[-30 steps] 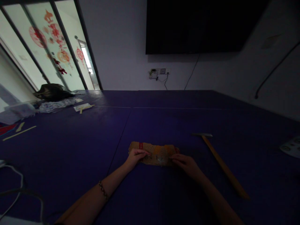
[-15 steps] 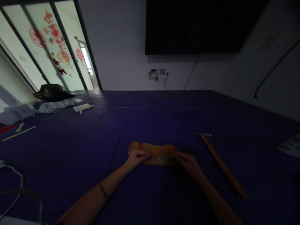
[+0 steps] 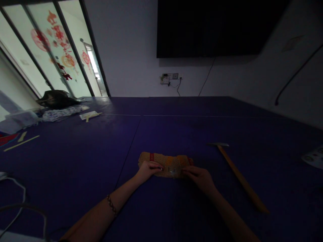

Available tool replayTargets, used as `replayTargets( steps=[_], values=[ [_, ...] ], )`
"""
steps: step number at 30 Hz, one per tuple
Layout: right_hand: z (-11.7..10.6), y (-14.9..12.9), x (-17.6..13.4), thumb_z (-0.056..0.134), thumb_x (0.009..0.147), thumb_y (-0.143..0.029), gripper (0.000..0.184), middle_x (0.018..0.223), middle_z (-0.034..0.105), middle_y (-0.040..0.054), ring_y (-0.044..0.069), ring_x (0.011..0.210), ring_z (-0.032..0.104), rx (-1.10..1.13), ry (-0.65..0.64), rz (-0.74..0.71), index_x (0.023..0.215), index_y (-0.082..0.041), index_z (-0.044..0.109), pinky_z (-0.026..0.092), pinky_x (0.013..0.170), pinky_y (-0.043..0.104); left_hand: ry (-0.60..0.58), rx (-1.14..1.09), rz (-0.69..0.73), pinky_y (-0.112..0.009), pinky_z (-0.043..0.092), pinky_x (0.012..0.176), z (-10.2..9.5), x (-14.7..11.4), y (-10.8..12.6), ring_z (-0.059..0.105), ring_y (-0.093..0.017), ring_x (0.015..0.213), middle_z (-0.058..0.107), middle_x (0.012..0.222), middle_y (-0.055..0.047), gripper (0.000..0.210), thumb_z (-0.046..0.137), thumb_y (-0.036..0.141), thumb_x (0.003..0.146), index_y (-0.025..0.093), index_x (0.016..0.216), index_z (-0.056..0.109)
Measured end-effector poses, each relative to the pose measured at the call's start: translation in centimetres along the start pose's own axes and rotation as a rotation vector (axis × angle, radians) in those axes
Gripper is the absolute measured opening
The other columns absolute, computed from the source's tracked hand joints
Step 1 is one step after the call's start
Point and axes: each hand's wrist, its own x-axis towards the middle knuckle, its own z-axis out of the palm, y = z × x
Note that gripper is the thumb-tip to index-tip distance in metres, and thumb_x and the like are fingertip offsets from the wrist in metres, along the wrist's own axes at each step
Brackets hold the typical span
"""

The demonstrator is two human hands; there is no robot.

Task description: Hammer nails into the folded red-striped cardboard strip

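A brown, dotted piece that looks like cardboard (image 3: pixel 165 161) lies flat on the purple surface, with a red strip near its left end and orange patches. My left hand (image 3: pixel 147 170) rests over its lower left part, thumb and fingers pinched on a tiny pale thing too small to name. At the lower right part, my right hand (image 3: pixel 200 176) has its fingertips pinched; what is between them, if anything, is hidden. Small shiny bits (image 3: pixel 172 170) show on the piece between my hands. To the right lies a hammer (image 3: pixel 238 173) with a wooden handle.
The purple tabletop (image 3: pixel 113 144) spans the view. At the left are a black bag (image 3: pixel 58 99), a plastic bag (image 3: pixel 62 113), a white packet (image 3: pixel 89 115), pale strips (image 3: pixel 21 143) and a white cable (image 3: pixel 24 191). A printed white item (image 3: pixel 314 158) lies far right.
My right hand has shifted slightly left and down, its fingertips lower over the cardboard-like piece. My left hand has edged slightly right. The hammer stays where it was.
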Motion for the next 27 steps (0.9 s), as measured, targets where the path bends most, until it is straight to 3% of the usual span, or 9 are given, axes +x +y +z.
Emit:
replayTargets(
  steps=[7,13,19,27],
  values=[
    [1.1,-0.1,-0.2,0.052,0.074,-0.026,0.019,0.082,0.072,0.0008,0.019,0.080,0.065,-0.148,0.113,-0.119,0.078,-0.027,0.071,0.052,0.072,0.033,-0.002,-0.055,0.010,-0.027,0.048,0.077,0.2,0.1,0.0,0.064,-0.019,0.081,0.071,0.084,-0.006,0.018,0.065,0.030,0.066,0.016,0.076,0.072],
    [1.3,0.0,-0.3,0.050,0.076,-0.026,0.020,0.083,0.072,0.0000,0.019,0.079,0.066,-0.189,0.125,-0.134,0.078,-0.028,0.070,0.052,0.071,0.032,0.041,-0.156,-0.086,-0.028,0.049,0.077,0.4,0.1,0.3,0.064,-0.020,0.082,0.071,0.085,-0.006,0.021,0.065,0.034,0.066,0.016,0.074,0.072],
    [1.5,-0.2,-0.3,0.052,0.074,-0.028,0.019,0.083,0.072,0.0003,0.020,0.080,0.066,-0.172,0.134,-0.082,0.076,-0.028,0.070,0.052,0.072,0.034,0.163,-0.285,-0.216,-0.030,0.049,0.075,0.3,-0.3,0.6,0.063,-0.021,0.084,0.070,0.089,-0.008,0.031,0.060,0.038,0.070,0.013,0.085,0.070],
    [1.6,-0.8,-0.4,0.054,0.071,-0.036,0.020,0.081,0.073,0.0029,0.024,0.080,0.066,0.097,0.284,0.072,0.073,-0.026,0.071,0.052,0.073,0.036,0.141,-0.226,-0.202,-0.029,0.048,0.077,0.5,-0.2,0.9,0.063,-0.021,0.082,0.071,0.084,-0.006,0.023,0.063,0.033,0.067,0.013,0.076,0.072]
  ],
)
